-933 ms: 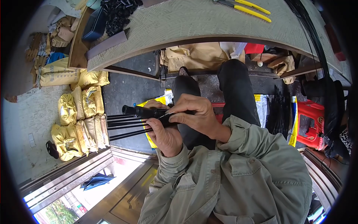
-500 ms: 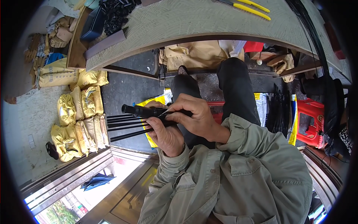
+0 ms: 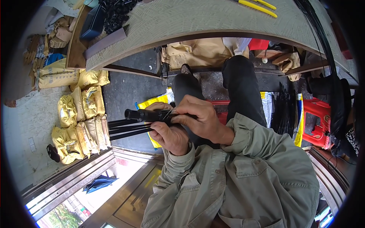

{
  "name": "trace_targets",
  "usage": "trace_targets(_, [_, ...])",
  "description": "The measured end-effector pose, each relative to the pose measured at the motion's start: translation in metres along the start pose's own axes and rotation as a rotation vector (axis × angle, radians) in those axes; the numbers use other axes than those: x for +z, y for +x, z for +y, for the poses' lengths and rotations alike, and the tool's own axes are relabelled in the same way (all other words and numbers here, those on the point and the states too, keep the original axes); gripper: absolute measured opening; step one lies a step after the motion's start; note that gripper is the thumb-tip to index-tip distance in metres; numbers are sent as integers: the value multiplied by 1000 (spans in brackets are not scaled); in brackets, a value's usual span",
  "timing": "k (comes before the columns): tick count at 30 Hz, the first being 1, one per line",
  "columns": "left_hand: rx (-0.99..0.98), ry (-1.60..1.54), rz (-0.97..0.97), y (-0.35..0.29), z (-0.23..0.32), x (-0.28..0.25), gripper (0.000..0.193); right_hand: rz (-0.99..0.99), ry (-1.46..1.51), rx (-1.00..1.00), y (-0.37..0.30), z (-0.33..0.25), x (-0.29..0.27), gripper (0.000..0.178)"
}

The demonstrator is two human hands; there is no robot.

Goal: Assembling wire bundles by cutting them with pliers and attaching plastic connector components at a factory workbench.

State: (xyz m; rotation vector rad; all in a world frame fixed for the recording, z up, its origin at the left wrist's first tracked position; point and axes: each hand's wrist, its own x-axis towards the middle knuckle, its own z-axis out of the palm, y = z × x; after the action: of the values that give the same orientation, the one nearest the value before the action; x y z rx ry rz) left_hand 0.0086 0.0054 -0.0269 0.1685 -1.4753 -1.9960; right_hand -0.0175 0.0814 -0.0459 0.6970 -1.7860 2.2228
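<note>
Across my lap lies what looks like an umbrella frame, a black tube [image 3: 137, 114] with a ringed end and several thin black ribs [image 3: 127, 133] reaching to the left. My left hand [image 3: 170, 137] is wrapped around it from below, its thumb on the near side and its other fingers partly hidden behind. On the right, my right hand [image 3: 199, 116] is closed in a pinch at the frame's middle. A thin pale strand, perhaps wire, shows between the hands; exactly what the right fingertips grip is hidden.
Ahead stands a worktable [image 3: 182, 21] with yellow-handled pliers [image 3: 258, 7], a pile of small black parts [image 3: 114, 17] and a blue bin [image 3: 92, 22]. Yellow sacks [image 3: 81, 136] line the left wall. To the right are bundled black rods [image 3: 283, 112] and a red plastic stool [image 3: 315, 123].
The ribs have drawn closer together and the tube has shifted slightly. Both hands keep nearly the same place and hold.
</note>
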Motion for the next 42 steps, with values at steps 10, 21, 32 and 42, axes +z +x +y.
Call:
trace_targets(10, [23, 108, 2, 1, -7, -4, 49, -76, 47, 252, 5, -11, -1, 15])
trace_targets(21, [72, 45, -172, 6, 1, -2, 46, -161, 480, 435, 2, 7, -2, 29])
trace_targets(32, [234, 135, -303, 4, 1, -1, 52, -409, 688, 743, 18, 3, -21, 37])
trace_targets(42, [144, 373, -517, 10, 17, 11, 24, -284, 892, 632, 22, 4, -51, 34])
